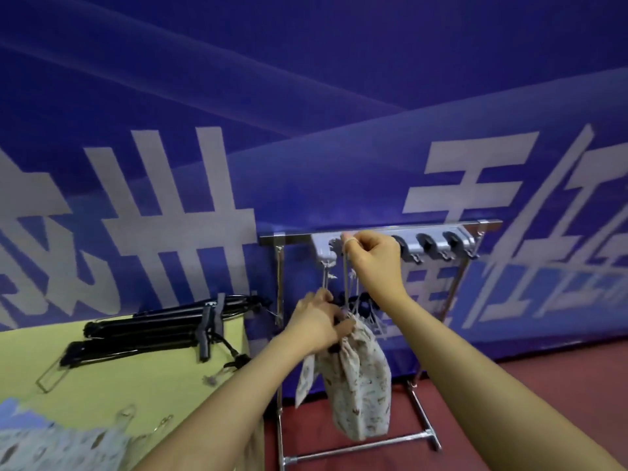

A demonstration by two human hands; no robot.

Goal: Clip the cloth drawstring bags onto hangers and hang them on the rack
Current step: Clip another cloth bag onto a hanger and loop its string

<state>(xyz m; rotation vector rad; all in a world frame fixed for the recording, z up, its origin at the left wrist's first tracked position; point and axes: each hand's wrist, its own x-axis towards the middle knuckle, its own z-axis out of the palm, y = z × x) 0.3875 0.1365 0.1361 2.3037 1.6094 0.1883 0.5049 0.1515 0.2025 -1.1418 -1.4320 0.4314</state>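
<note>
Bag [356, 375] hangs below the rack [373, 229], its gathered top pinched in the left hand [319, 321] grip. Right hand [373, 256] grip pinches the drawstring [346, 283] up at the rail. Spare hangers [163, 331] lie on the bench [102, 379].

Large white characters, cropped and unreadable, stand on the blue banner [339, 96].

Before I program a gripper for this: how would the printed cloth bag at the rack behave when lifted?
The printed cloth bag probably hangs floppy: it sags and creases beneath the left hand. Likely light, since thin cords carry it.
</note>
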